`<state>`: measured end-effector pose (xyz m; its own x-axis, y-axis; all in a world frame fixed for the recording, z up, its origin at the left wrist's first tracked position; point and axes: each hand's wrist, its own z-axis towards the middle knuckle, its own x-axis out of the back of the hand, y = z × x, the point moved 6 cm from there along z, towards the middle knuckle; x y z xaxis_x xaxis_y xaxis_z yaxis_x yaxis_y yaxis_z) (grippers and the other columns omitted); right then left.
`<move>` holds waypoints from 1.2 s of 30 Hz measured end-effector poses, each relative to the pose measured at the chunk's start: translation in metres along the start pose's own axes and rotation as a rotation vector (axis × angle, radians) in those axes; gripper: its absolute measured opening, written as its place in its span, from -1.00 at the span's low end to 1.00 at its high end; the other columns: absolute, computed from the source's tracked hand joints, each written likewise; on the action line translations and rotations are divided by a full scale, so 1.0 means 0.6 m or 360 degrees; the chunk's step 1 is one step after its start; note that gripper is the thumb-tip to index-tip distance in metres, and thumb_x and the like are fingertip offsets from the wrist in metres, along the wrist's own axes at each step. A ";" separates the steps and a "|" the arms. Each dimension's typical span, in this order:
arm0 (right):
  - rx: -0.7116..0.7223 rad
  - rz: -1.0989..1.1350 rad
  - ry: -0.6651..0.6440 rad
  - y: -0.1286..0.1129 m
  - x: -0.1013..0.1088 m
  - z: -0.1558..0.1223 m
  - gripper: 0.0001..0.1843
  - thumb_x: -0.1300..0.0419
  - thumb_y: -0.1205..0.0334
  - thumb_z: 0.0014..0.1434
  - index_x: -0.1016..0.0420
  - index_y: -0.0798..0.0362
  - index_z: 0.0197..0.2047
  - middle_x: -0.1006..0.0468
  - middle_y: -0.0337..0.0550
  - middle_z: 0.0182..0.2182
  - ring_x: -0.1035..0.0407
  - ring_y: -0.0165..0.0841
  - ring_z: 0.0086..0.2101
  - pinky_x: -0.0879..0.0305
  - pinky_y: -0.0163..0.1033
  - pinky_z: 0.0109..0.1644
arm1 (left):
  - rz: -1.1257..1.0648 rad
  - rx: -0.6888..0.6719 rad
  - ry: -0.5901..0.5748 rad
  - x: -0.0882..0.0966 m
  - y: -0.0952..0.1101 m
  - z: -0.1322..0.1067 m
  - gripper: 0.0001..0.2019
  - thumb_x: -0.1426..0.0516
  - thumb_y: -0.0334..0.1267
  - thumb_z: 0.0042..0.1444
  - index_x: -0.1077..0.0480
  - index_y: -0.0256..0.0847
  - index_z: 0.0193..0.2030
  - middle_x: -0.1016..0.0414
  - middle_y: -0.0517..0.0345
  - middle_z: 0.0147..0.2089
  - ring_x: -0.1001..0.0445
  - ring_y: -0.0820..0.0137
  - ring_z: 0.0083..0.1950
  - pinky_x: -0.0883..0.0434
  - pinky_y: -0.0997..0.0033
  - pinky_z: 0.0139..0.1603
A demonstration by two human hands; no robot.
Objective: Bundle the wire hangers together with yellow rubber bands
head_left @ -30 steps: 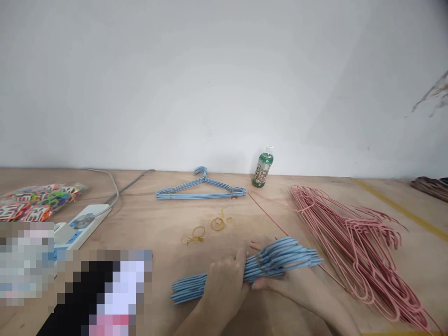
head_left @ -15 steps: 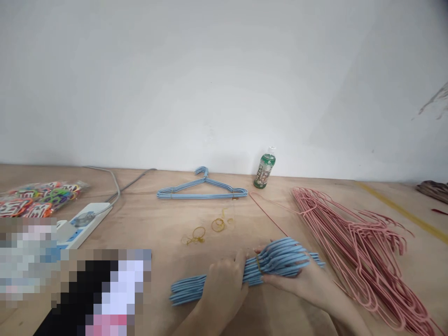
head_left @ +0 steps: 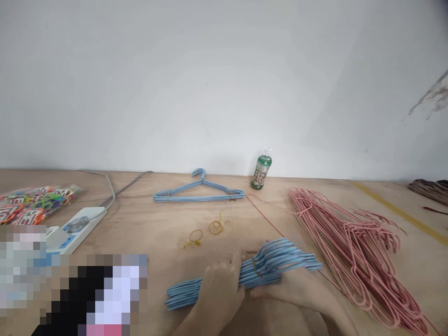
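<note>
A bundle of blue wire hangers (head_left: 273, 265) lies across the wooden table (head_left: 147, 224) near its front edge, with a yellow rubber band round it near the hooks. My left hand (head_left: 219, 291) is wrapped over the middle of the bundle. My right hand (head_left: 290, 287) lies under and against its hook end, fingers curled on the wires. A second, tied set of blue hangers (head_left: 198, 192) rests flat near the wall.
A large pile of pink wire hangers (head_left: 353, 242) spreads over the right side. Loose yellow rubber bands (head_left: 206, 231) lie mid-table. A green bottle (head_left: 262, 170) stands by the wall. At the left are a white power strip (head_left: 75, 226) and a bag of coloured items (head_left: 33, 203).
My right hand has slid back from over the hook end to beneath it. The bundle has shifted slightly left. My left hand keeps its hold.
</note>
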<state>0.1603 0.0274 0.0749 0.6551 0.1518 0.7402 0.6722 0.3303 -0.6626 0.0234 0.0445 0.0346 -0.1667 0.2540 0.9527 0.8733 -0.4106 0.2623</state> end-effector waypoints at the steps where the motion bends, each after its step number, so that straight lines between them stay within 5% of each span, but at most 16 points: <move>1: -0.0025 0.0077 0.0004 0.003 0.003 -0.004 -0.54 -0.41 0.04 -0.10 -0.56 -0.07 -0.08 -0.56 -0.15 -0.10 -0.41 -0.15 -0.06 -0.36 -0.03 0.04 | -0.0003 -0.0004 0.0001 0.000 0.000 0.000 -0.65 0.00 -0.36 0.04 -0.33 -0.15 -0.01 -0.56 -0.01 -0.22 -0.55 0.08 -0.18 -0.38 0.22 -0.27; 4: -0.0094 0.0427 0.0095 0.011 0.008 -0.013 -0.46 -0.39 0.05 -0.06 -0.51 0.00 0.01 -0.53 -0.06 -0.02 -0.40 -0.14 -0.01 -0.34 0.00 0.10 | -0.0021 -0.0030 0.0013 0.001 0.000 -0.001 -0.63 0.00 -0.39 0.01 -0.33 -0.13 -0.01 -0.57 0.02 -0.21 -0.55 0.09 -0.19 -0.37 0.23 -0.28; 7: -0.0073 0.0522 0.0231 0.009 0.003 -0.011 -0.68 -0.33 0.12 0.01 -0.57 0.03 -0.14 -0.59 -0.06 -0.12 -0.44 -0.16 -0.07 -0.37 0.00 0.06 | -0.0031 -0.0030 0.0012 0.000 -0.001 -0.001 -0.63 -0.01 -0.39 0.01 -0.32 -0.11 -0.01 -0.56 0.04 -0.21 -0.55 0.13 -0.19 -0.36 0.27 -0.28; 10: -0.0008 0.0274 0.0303 0.000 -0.004 -0.003 -0.85 -0.28 0.12 0.09 -0.60 -0.02 -0.31 -0.60 -0.11 -0.18 -0.45 -0.18 -0.11 -0.35 -0.02 0.04 | -0.0003 -0.0002 -0.0013 -0.001 -0.002 0.000 -0.67 -0.02 -0.38 0.03 -0.32 -0.13 -0.03 -0.56 0.02 -0.21 -0.54 0.15 -0.18 -0.35 0.30 -0.26; 16: -0.0018 -0.0113 0.0292 0.001 -0.003 0.004 -0.79 -0.37 0.04 -0.01 -0.56 -0.01 -0.38 -0.56 -0.23 -0.37 -0.43 -0.27 -0.28 -0.30 -0.20 -0.16 | 0.0021 0.0018 -0.0011 0.000 -0.006 0.005 -0.70 -0.02 -0.35 0.06 -0.32 -0.14 -0.04 -0.56 0.03 -0.19 -0.54 0.15 -0.17 -0.35 0.30 -0.27; 24: -0.0098 -0.0937 0.0558 0.048 -0.042 -0.001 -0.84 -0.15 0.44 -0.01 -0.49 0.02 -0.37 -0.57 -0.11 -0.40 -0.43 -0.20 -0.32 -0.22 -0.21 -0.25 | 0.0038 0.0003 0.0121 0.003 -0.011 0.010 -0.73 0.02 -0.36 0.09 -0.33 -0.14 -0.07 -0.55 0.04 -0.21 -0.54 0.18 -0.19 -0.36 0.30 -0.27; 28: -0.0130 -0.1036 0.0809 0.070 -0.054 -0.012 -0.80 -0.09 0.44 -0.04 -0.48 -0.02 -0.42 -0.57 -0.11 -0.45 -0.42 -0.23 -0.37 -0.20 -0.25 -0.30 | 0.0053 -0.0030 0.0119 0.004 -0.009 0.008 -0.70 0.01 -0.37 0.06 -0.31 -0.15 -0.05 -0.54 0.03 -0.19 -0.52 0.16 -0.17 -0.36 0.27 -0.26; 36: -0.0119 -0.1010 0.0901 0.074 -0.056 -0.017 -0.77 -0.08 0.38 -0.04 -0.55 -0.03 -0.42 -0.60 -0.10 -0.46 -0.44 -0.22 -0.39 -0.18 -0.25 -0.31 | -0.0126 -0.0083 0.0217 0.007 -0.007 0.005 -0.73 -0.01 -0.33 0.07 -0.30 -0.14 -0.07 -0.50 0.08 -0.13 -0.48 0.21 -0.12 -0.35 0.29 -0.22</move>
<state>0.1720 0.0273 0.0196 0.2067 -0.5366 0.8181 0.9782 0.1297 -0.1620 0.0206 0.0497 0.0370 -0.2980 0.1675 0.9398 0.8305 -0.4398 0.3417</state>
